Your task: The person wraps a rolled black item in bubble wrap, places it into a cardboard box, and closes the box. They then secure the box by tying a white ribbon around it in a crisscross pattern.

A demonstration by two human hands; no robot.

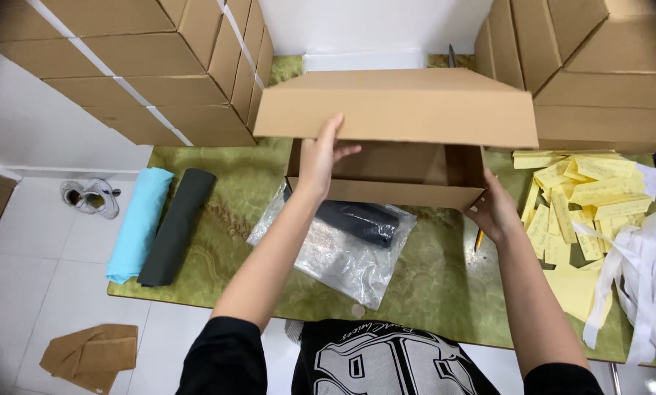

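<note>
Between hands (321,157), perhaps corrugated box (397,110)

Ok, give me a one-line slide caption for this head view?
Left hand and right hand hold an open brown cardboard box above a clear plastic bag with a dark garment.

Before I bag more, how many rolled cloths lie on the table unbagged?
2: a light blue roll at the table's left edge, a dark grey roll touching its right side. Others may hide behind the open box.
</note>
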